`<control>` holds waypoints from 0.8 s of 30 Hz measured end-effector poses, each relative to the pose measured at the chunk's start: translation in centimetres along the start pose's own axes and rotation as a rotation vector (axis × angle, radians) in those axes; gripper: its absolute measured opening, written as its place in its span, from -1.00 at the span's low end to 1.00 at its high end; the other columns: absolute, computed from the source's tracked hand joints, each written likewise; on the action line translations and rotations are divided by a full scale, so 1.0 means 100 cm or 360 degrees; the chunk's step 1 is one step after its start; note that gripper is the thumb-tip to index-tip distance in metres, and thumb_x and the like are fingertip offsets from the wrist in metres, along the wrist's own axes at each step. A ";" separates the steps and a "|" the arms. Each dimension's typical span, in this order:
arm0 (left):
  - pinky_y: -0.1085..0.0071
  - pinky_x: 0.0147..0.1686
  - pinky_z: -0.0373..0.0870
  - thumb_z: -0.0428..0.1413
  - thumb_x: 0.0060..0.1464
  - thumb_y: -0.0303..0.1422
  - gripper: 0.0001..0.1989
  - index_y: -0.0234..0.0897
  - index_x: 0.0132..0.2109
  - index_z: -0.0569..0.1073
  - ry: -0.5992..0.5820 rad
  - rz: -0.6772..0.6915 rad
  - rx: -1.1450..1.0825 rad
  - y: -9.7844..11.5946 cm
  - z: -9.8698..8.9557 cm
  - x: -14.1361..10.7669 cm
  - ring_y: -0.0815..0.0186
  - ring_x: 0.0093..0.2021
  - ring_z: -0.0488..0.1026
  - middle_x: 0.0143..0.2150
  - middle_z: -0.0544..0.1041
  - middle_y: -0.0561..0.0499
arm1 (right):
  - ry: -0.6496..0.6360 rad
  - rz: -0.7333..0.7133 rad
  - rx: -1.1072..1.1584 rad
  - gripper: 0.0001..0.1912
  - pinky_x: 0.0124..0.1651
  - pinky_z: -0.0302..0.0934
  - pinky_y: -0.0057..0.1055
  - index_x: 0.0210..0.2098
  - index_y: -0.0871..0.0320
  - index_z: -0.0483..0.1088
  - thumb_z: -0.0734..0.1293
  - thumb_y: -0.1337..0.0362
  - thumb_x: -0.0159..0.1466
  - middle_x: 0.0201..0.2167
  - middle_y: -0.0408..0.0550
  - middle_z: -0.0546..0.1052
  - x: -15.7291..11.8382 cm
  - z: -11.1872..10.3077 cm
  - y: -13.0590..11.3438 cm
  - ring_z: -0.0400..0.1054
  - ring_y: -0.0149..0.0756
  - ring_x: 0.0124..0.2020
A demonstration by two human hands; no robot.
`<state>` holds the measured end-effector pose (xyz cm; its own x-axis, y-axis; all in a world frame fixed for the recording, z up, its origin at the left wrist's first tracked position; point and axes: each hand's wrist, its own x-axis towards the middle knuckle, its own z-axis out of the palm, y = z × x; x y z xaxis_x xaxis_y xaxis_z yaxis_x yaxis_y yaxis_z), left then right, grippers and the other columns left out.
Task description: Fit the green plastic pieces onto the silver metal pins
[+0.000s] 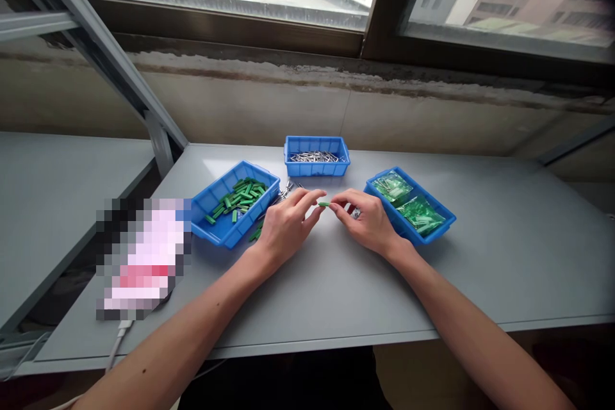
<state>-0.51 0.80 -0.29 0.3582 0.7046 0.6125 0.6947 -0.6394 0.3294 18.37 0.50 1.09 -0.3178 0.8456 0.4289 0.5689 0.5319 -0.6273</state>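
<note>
A small green plastic piece (323, 204) is pinched at its right end in the narrow grip of the right hand (366, 222). The left hand (287, 225) is curled narrowly just beside it at 9 o'clock; whether its fingertips (314, 197) touch the piece cannot be told. Around the piece, on a grey table (336, 282), three blue plastic trays are set out: one of green pieces (216, 230) at 9 o'clock, one of silver metal pins (316, 168) at 12 o'clock, and one of green-filled plastic bags (432, 227) at 3 o'clock. Loose silver pins (287, 189) are scattered beside the left tray's corner. A pixelated object (144, 259) is placed at 8 o'clock.
</note>
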 end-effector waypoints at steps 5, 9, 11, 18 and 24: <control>0.55 -0.44 0.31 0.05 0.20 -0.37 -0.86 -0.23 -0.11 0.45 0.0004 0.0017 -0.0039 0.001 -0.002 0.000 0.48 -0.46 0.43 -0.21 0.53 0.02 | -0.0011 0.0008 -0.0010 -0.85 -0.37 0.23 -0.45 -0.29 0.13 0.45 0.24 0.26 0.31 -0.37 -0.09 0.51 0.000 0.000 0.000 0.34 -0.37 -0.39; 0.55 -0.45 0.31 0.03 0.20 -0.38 -0.89 -0.25 -0.17 0.45 -0.0044 0.0035 -0.0049 0.002 -0.001 0.000 0.48 -0.45 0.43 -0.23 0.52 0.02 | -0.0042 0.0010 -0.0035 -0.83 -0.41 0.20 -0.46 -0.31 0.14 0.44 0.23 0.25 0.31 -0.40 -0.09 0.49 -0.001 0.001 -0.001 0.34 -0.37 -0.40; 0.55 -0.47 0.30 0.03 0.19 -0.38 -0.89 -0.26 -0.19 0.45 -0.0056 0.0075 -0.0026 0.003 -0.004 0.001 0.47 -0.46 0.42 -0.26 0.52 0.02 | -0.0040 0.0010 -0.0034 -0.84 -0.40 0.21 -0.45 -0.31 0.14 0.43 0.25 0.23 0.29 -0.41 -0.09 0.49 -0.001 0.001 -0.001 0.35 -0.37 -0.39; 0.42 -0.48 0.30 0.13 0.02 -0.38 -0.95 -0.26 -0.38 0.46 0.0605 -0.0164 0.0277 -0.011 -0.059 0.021 0.43 -0.56 0.33 -0.43 0.48 0.03 | 0.0045 0.0073 -0.0006 -0.77 -0.34 0.26 -0.44 -0.08 0.12 0.36 0.27 0.23 0.27 -0.36 -0.11 0.52 -0.001 0.001 -0.002 0.41 -0.36 -0.35; 0.42 -0.52 0.15 0.22 -0.16 -0.28 -0.83 -0.25 -0.46 0.40 0.0325 -0.0724 0.0533 -0.041 -0.080 0.025 0.38 -0.57 0.28 -0.56 0.38 0.11 | 0.0097 0.0006 -0.0060 -0.79 -0.35 0.26 -0.42 -0.11 0.12 0.40 0.25 0.25 0.28 -0.34 -0.09 0.53 0.001 -0.001 -0.002 0.41 -0.34 -0.35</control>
<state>-7.44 2.76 5.64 -0.1254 0.7903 0.5997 0.9207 -0.1325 0.3671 18.31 0.42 1.35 -0.2691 0.8428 0.4661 0.5985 0.5255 -0.6047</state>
